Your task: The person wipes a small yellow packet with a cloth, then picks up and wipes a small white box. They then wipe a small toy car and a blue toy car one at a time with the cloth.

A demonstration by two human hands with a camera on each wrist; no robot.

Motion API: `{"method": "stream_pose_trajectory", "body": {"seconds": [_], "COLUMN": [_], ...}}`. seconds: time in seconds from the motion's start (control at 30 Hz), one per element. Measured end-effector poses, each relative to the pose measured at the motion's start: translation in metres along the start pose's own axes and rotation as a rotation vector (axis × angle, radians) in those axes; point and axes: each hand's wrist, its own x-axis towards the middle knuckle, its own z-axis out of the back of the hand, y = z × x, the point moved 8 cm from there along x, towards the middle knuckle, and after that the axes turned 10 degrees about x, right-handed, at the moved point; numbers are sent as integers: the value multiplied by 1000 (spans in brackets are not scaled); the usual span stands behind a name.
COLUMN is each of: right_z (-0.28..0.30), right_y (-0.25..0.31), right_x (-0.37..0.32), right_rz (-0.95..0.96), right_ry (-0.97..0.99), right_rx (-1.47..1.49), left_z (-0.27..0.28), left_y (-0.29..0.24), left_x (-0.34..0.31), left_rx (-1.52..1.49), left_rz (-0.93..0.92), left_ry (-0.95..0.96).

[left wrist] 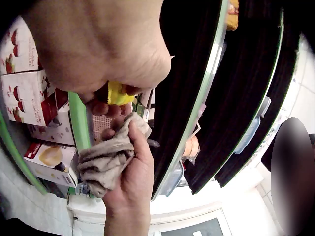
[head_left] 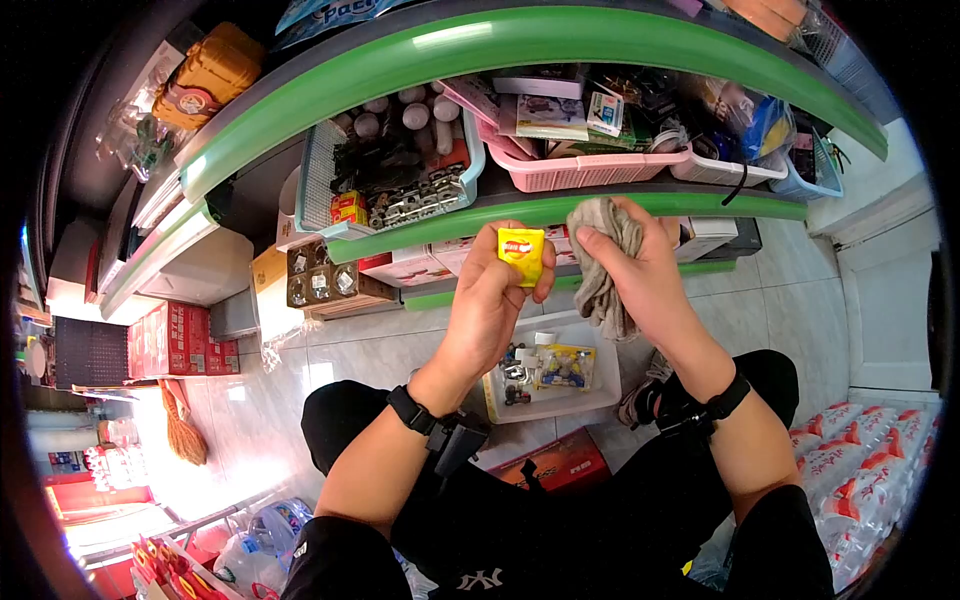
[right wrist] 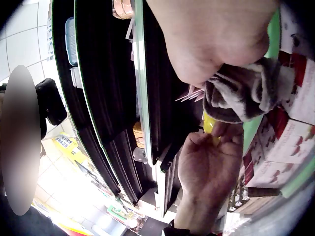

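A small yellow packet point(head_left: 521, 256) with a red label is pinched between the thumb and fingers of the left hand point(head_left: 487, 296), in front of the lower shelf. Close beside it on the right, the right hand point(head_left: 643, 268) grips a crumpled grey cloth point(head_left: 604, 262), thumb across its front. In the left wrist view the cloth point(left wrist: 106, 160) lies in the right hand point(left wrist: 135, 179), just below the yellow packet point(left wrist: 119, 94). The right wrist view has the cloth point(right wrist: 238, 93) partly covering the packet point(right wrist: 209, 124), above the left hand point(right wrist: 210, 162).
Below the hands, a white tray point(head_left: 607, 385) with small parts and a bag stands on the tiled floor. Green-edged shelves hold a blue basket point(head_left: 470, 172) and a pink basket point(head_left: 590, 175). A red box point(head_left: 565, 462) lies between the legs; wrapped bottles point(head_left: 850, 470) stand at the right.
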Motion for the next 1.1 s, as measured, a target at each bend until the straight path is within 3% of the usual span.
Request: {"method": "stream_pose_trajectory", "body": {"seconds": [0.17,0.27,0.37,0.53,0.63,0.83,0.87,0.97,1.1], "right_z": [-6,-19,-34,-46,-36,-41,-41,-35,-27], "right_y": [9,45,55,42,52,23,28,27,28], "right_x": [3,-8,-16,-26,-23,-25,-25,-20,-11], "right_rz": [24,331,522,388,528,281,370,307,367], "right_ry": [65,196,324,408,341,374,357,286,194], "right_rx": [53,-159,-147,-276,-290,-296,-315,-219,-218], "left_z": [-1,0,-1,2,-1,-3,-3,5,10], "left_y": [-7,-5,-5,6,3,-2,-1,1,-1], "left_x": [4,3,0,-3,-3,0,1,1,5], "left_rx": [87,10,25,111,89,201,241,66,91], "left_rz": [-63,-58,-41,32,25,33,32,1,-16], "left_ry": [-110,-99,-176,-166,-152,-163,-145,-176,-158]}}
